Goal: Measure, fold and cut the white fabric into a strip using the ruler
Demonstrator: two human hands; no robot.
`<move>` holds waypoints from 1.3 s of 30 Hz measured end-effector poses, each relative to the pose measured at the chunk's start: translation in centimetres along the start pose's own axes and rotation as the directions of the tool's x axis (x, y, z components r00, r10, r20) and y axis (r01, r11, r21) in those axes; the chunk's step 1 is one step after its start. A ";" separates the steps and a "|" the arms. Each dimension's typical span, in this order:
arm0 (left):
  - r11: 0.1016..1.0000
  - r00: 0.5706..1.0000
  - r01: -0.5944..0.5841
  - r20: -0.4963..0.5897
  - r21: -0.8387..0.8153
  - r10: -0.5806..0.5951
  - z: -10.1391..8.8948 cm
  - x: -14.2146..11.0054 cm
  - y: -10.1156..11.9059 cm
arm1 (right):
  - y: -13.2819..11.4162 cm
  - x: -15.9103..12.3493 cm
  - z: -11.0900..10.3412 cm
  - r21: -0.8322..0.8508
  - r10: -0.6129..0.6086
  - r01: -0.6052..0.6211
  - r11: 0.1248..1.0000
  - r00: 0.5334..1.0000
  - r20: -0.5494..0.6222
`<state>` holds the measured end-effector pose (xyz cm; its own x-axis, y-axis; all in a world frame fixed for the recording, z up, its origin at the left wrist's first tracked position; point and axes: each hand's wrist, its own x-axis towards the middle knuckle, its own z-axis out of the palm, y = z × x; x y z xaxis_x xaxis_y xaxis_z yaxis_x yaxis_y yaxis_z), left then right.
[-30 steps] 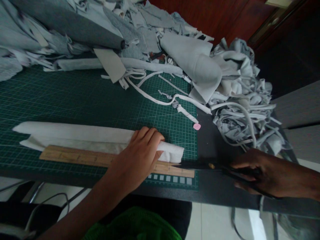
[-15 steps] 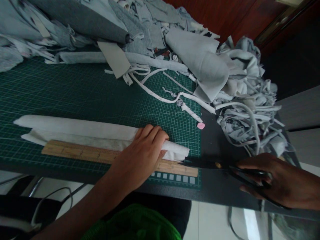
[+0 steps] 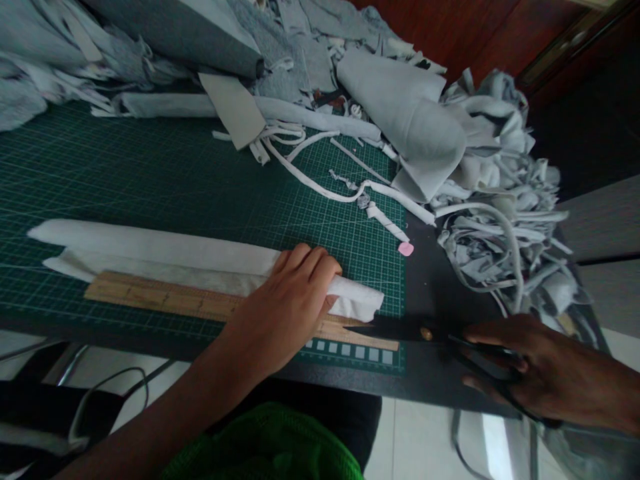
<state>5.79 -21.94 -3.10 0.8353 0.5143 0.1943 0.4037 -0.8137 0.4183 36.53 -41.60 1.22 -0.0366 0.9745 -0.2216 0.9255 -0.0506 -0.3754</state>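
My left hand [image 3: 285,300] presses down on a rolled end of a long white fabric strip [image 3: 150,252], with its fingers curved over the roll. A wooden ruler [image 3: 165,300] lies along the strip's near side, partly under my hand and the roll. My right hand [image 3: 545,373] is shut on the handles of large black fabric scissors [image 3: 400,328]. Their long blades point left, and the tip lies over the ruler's right end, just below the rolled fabric. The ruler's middle is hidden by my left hand.
A green gridded cutting mat [image 3: 150,173] covers the dark table. Grey fabric scraps and rolls [image 3: 405,107] heap along its far side, with white strips and a pink chalk piece [image 3: 406,249] near its right edge. The tiled floor lies below the table's near edge.
The scissors have slid slightly left along the ruler's right end, closer under the fabric roll. My left hand stays on the roll. The whole view has shifted a little.
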 end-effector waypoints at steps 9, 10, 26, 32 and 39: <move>1.000 1.000 0.011 -0.001 -0.019 -0.011 0.0 0.0 -0.1 | -0.6 0.0 0.9 0.106 -0.030 0.012 0.994 0.986 0.165; 1.000 1.000 0.009 -0.002 -0.021 -0.009 0.0 0.0 -0.1 | -0.6 -0.3 1.0 0.099 -0.020 0.005 0.995 0.987 0.161; 1.000 1.000 -0.007 -0.004 0.005 0.007 0.2 0.0 -0.1 | 0.2 -1.3 1.3 -0.020 0.007 -0.004 1.000 0.981 0.191; 1.000 1.000 -0.012 -0.003 0.009 0.012 0.3 0.2 -0.1 | 0.5 -1.5 1.3 0.038 -0.016 0.007 0.999 0.974 0.228; 1.000 1.000 -0.011 -0.010 0.028 0.012 0.2 0.2 0.0 | 0.5 -1.0 1.0 0.059 -0.065 0.052 0.997 0.971 0.231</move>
<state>6.01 -21.88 -3.26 0.8364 0.5073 0.2077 0.4043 -0.8267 0.3913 36.68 -42.82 0.37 -0.1824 0.8989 -0.3985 0.8984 -0.0123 -0.4390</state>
